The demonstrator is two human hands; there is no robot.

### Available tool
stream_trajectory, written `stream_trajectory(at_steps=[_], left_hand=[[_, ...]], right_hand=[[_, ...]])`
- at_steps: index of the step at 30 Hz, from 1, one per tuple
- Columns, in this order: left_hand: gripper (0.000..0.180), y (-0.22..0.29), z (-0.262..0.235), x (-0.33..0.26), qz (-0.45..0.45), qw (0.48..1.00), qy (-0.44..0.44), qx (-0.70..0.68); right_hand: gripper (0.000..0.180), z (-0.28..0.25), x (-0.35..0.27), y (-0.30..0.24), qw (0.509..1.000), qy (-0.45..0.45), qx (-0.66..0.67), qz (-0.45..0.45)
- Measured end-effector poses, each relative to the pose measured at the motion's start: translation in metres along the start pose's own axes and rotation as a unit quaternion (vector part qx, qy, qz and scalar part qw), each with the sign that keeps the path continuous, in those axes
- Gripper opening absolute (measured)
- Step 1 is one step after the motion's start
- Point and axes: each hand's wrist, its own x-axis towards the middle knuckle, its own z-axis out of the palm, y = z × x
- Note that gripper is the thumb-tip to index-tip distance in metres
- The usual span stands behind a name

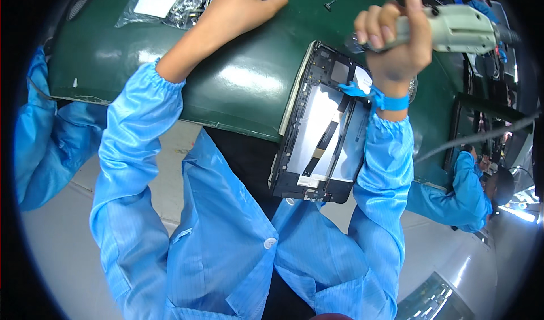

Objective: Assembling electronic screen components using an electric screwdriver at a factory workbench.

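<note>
1. Green desk (238, 107), seen in the head view: its glossy top spreads across the far part of the scene, its near edge running just beyond the person's lap.
2. An opened flat device (323, 113) lies right of centre, slanted, its near end jutting past the desk edge toward the lap. Its dark frame surrounds silvery panels, and a dark strip crosses them.
3. The right hand (403, 45) is above the device's far right part, its fingers wrapped around a pale power tool (466, 30) whose blurred front end points left. A blue wristband (395, 102) circles that wrist.
4. The left hand (255, 1) is at the far middle, its fingers curled; whether they pinch anything small I cannot tell.
5. Just left of it lies a clear bag (190, 5) of shiny metal parts, with a white square (160, 1).
6. Between the hands, a small dark piece (330, 5) sits on the desk.
7. Farther right, a co-worker's blue sleeve (473, 195) shows.
</note>
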Motion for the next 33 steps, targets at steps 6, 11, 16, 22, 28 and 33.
stream_trajectory(at_steps=[6, 11, 16, 22, 28, 33], left_hand=[[0.043, -0.024, 0.033, 0.044, 0.462, 0.863, -0.003, 0.203], [0.041, -0.052, 0.022, 0.053, 0.398, 0.845, -0.116, 0.339], [0.023, -0.041, -0.007, 0.051, 0.622, 0.702, 0.305, 0.169], [0.096, 0.096, 0.009, -0.153, 0.210, 0.929, -0.216, 0.213], [0.089, 0.078, 0.059, -0.200, 0.195, 0.935, -0.179, 0.236], [0.082, 0.072, 0.059, -0.157, 0.160, 0.950, -0.112, 0.244]], right_hand=[[0.035, -0.043, -0.011, -0.034, 0.995, 0.089, -0.026, -0.049], [0.023, -0.081, -0.028, -0.043, 0.989, 0.133, -0.040, -0.048], [0.021, -0.104, -0.041, -0.056, 0.985, 0.148, -0.059, -0.065], [0.019, -0.136, -0.047, -0.062, 0.972, 0.196, -0.104, -0.079], [0.025, -0.144, -0.046, -0.060, 0.974, 0.173, -0.115, -0.087], [0.024, -0.152, -0.049, -0.063, 0.974, 0.172, -0.113, -0.091]])
